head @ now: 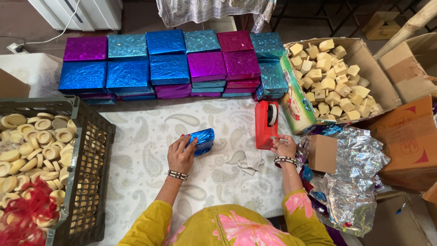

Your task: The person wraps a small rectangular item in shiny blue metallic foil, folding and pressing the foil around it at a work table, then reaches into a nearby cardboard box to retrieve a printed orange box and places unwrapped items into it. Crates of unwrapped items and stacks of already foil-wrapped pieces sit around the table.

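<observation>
Left hand [180, 154] lies flat on a small blue foil-wrapped packet [201, 140] near the middle of the tabletop [145, 150], fingers curled over its near edge; the grip presses and holds rather than lifts. Packet looks light, block-shaped and firm inside. The foil skin is crinkly, glossy and likely slick, so it is best held across the broad faces with thumb and fingers on opposite sides, keeping loose folds pinned.

Right hand [284, 146] is at the base of a red tape dispenser [266, 125], fingertips pinched at its near end; whether tape is between them, cannot tell. Dispenser is hard plastic and stands upright toward the tabletop's right edge.

Along the far edge: stacked wrapped boxes [168, 64] in blue, purple and magenta foil, flat and square-cornered. At the right edge, an open cardboard carton [364, 59] of pale yellow blocks [330, 82], matte and waxy-looking. Loose silver foil sheets [355, 182] and a small brown cardboard box [322, 153] lie beside the right wrist. At the left edge, a dark plastic crate [88, 173] of cream rings [32, 146], with red mesh in its near corner. The cloth cover is white with a paisley print.
</observation>
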